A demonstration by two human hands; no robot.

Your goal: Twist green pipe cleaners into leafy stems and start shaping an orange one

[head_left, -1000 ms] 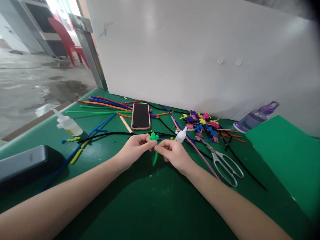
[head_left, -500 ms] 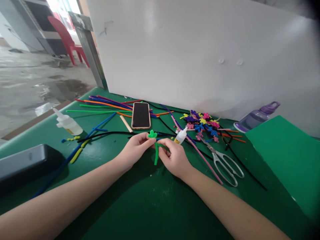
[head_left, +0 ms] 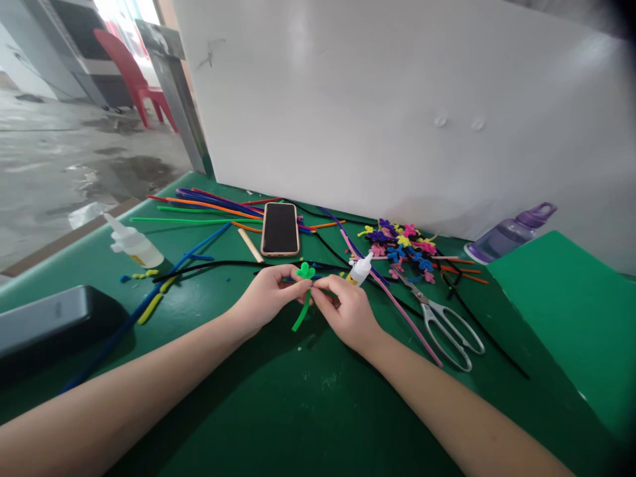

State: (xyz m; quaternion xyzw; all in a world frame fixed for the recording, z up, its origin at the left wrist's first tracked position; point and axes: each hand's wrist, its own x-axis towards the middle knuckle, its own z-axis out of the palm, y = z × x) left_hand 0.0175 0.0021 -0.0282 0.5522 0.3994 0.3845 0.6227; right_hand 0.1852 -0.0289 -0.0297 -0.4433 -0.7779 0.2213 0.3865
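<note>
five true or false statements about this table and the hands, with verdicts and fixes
1. The left hand holds a green flower. True.
2. The right hand grips the scissors. False: they lie on the table; that hand is at the flower's green stem.
3. The screen of the phone is dark. True.
4. The pile of flowers is all yellow. False: it also shows pink, blue and purple.
5. A white-tipped bottle shows just beyond the right hand. True.

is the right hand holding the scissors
No, the scissors lie on the green table, apart from the right hand, which pinches at the stem of the green pipe-cleaner flower.
</note>
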